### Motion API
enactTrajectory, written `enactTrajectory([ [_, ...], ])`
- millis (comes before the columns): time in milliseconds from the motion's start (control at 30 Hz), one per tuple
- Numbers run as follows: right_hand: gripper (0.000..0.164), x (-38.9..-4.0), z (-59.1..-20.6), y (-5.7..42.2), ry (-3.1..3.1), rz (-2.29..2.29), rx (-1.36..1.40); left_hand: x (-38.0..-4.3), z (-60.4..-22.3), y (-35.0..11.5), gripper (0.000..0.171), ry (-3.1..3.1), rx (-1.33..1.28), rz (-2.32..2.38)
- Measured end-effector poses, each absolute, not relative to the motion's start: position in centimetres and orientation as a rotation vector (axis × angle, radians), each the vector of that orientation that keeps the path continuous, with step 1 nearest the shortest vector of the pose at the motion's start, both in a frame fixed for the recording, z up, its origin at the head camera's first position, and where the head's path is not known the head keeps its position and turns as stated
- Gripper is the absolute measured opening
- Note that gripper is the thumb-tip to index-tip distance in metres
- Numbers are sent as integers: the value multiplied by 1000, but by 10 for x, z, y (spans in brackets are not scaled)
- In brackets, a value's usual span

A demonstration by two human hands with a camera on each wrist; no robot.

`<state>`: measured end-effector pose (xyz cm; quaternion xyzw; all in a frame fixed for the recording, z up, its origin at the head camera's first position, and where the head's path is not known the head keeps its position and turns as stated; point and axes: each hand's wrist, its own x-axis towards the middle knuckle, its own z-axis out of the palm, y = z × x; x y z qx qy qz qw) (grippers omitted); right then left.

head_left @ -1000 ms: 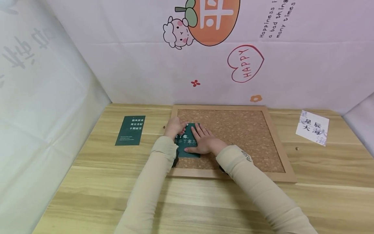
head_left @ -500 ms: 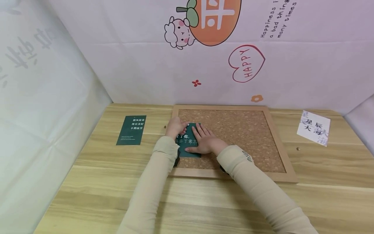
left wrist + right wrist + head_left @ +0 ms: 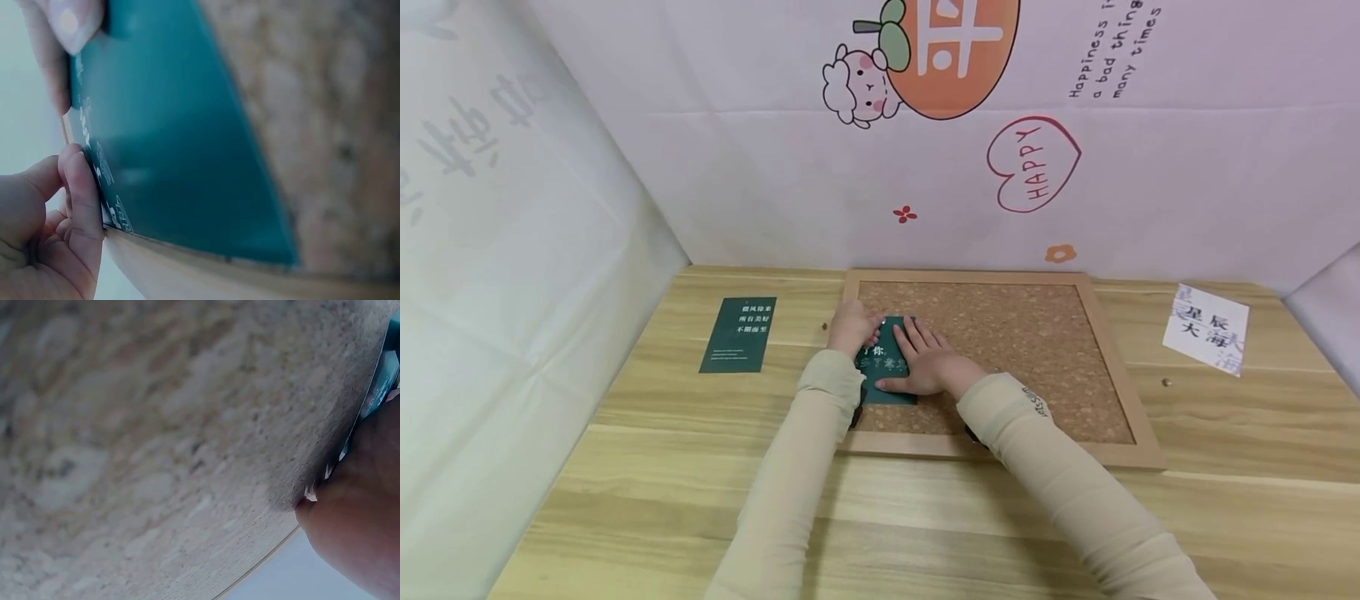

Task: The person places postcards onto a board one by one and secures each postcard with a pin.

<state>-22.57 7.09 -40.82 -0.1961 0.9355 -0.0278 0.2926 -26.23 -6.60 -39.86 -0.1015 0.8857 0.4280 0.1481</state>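
Note:
In the head view a dark green card [image 3: 887, 385] with white writing lies on the left part of a framed corkboard [image 3: 1007, 350]. My left hand [image 3: 852, 327] is at the card's upper left, thumb and forefinger pinching together near its top edge. A tiny shiny spot shows at those fingertips; the fingers hide most of whatever is there. In the left wrist view the left hand [image 3: 56, 219] has its fingertips close against the card [image 3: 175, 144]. My right hand [image 3: 928, 367] rests flat on the card's right side, fingers straight and spread. Its thumb touches the card's lower part.
Another green card [image 3: 739, 335] lies on the table left of the board. To the right is a white card [image 3: 1207, 329] with dark writing. Small brass-coloured tacks lie beside the board, one tack [image 3: 1167, 382] on the right and another tack [image 3: 824, 326] on the left.
My left hand and forearm shift very slightly to the right, covering a little more of the writing. My right hand and the card stay in place on the board.

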Motion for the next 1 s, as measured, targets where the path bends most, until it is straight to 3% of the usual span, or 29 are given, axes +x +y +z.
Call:
enactTrajectory([
  [1000, 98, -226, -410, 71, 2491, -91, -514, -257, -393, -63, 28, 2616, -281, 1123],
])
